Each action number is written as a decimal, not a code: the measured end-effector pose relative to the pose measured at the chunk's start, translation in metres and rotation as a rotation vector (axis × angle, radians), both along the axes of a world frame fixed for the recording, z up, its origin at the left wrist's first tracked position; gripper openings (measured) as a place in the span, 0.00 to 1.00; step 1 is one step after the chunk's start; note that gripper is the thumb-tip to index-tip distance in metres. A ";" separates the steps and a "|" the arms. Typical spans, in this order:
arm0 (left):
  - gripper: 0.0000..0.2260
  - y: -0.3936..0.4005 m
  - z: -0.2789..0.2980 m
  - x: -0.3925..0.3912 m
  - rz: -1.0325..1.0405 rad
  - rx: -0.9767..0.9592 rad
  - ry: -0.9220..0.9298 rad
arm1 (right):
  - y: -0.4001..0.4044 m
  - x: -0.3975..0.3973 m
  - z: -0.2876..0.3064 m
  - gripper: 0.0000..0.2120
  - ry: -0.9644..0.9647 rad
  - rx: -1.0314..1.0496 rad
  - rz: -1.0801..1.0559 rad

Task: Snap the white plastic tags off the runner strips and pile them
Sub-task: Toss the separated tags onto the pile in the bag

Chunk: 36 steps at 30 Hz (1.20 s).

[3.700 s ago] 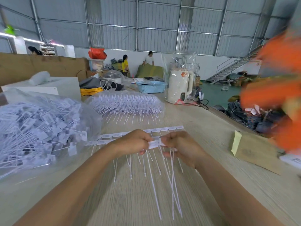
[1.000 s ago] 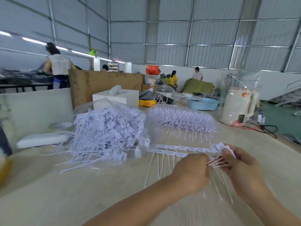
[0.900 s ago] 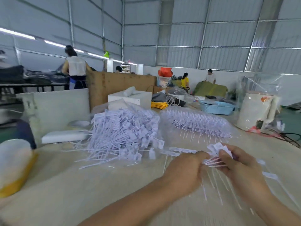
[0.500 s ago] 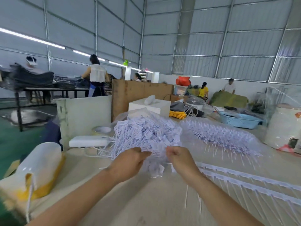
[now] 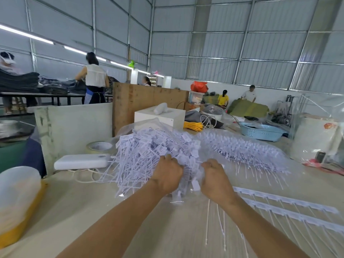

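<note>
A big pile of loose white tags (image 5: 147, 151) lies on clear plastic at the table's middle. My left hand (image 5: 167, 176) and my right hand (image 5: 216, 180) are side by side at its near edge. Their fingers curl into a bunch of tags, with the fingertips hidden among them. Two runner strips (image 5: 283, 199) with thin stems lie on the table to the right of my right arm. Loose stems (image 5: 220, 226) lie under that arm. A clear bag of full strips (image 5: 242, 149) sits behind the right hand.
Left of the pile lie a flat white box (image 5: 81, 162) and a tape roll (image 5: 99, 147). A white and yellow container (image 5: 16, 200) stands at the near left edge. A blue basket (image 5: 260, 131) and a wrapped white kettle (image 5: 314, 140) stand at the back right. People work far behind.
Both hands left the runner strips, carried a bunch of snapped tags leftward, and now reach into the near edge of the big pile. The view swung left with them.
</note>
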<state>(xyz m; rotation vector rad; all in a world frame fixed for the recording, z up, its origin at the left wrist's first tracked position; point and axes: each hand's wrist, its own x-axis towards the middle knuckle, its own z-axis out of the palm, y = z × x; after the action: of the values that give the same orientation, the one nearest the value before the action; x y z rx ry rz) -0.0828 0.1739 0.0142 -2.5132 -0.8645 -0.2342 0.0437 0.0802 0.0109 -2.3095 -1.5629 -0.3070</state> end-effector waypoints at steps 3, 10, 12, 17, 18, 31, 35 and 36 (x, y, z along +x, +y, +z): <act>0.16 -0.009 -0.006 0.002 -0.008 0.063 -0.101 | -0.005 0.006 -0.002 0.31 -0.250 0.285 -0.141; 0.28 0.004 -0.029 0.010 -0.296 -0.064 0.058 | -0.002 0.035 0.005 0.18 0.755 0.405 -0.343; 0.28 0.013 -0.033 0.020 -0.277 -0.044 0.129 | -0.001 0.032 0.007 0.06 0.815 0.539 -0.243; 0.26 0.027 -0.022 0.037 -0.188 0.217 0.041 | -0.007 0.014 0.037 0.16 1.038 0.820 0.033; 0.26 0.029 -0.021 0.040 -0.160 0.183 0.057 | -0.011 0.011 0.043 0.17 1.017 0.838 0.069; 0.30 0.007 -0.019 0.029 -0.155 -0.025 0.146 | -0.054 0.031 0.018 0.08 0.284 0.606 -0.120; 0.28 -0.005 -0.013 0.017 -0.128 -0.096 0.217 | -0.057 0.032 0.013 0.08 0.079 0.490 -0.092; 0.28 -0.007 -0.008 0.016 -0.141 -0.101 0.225 | -0.058 0.034 0.013 0.07 0.064 0.464 -0.096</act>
<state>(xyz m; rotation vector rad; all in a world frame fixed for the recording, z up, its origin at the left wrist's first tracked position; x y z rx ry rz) -0.0668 0.1670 0.0058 -2.6335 -0.6254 0.0485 0.0781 0.0226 0.0240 -2.0086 -1.1977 -0.5494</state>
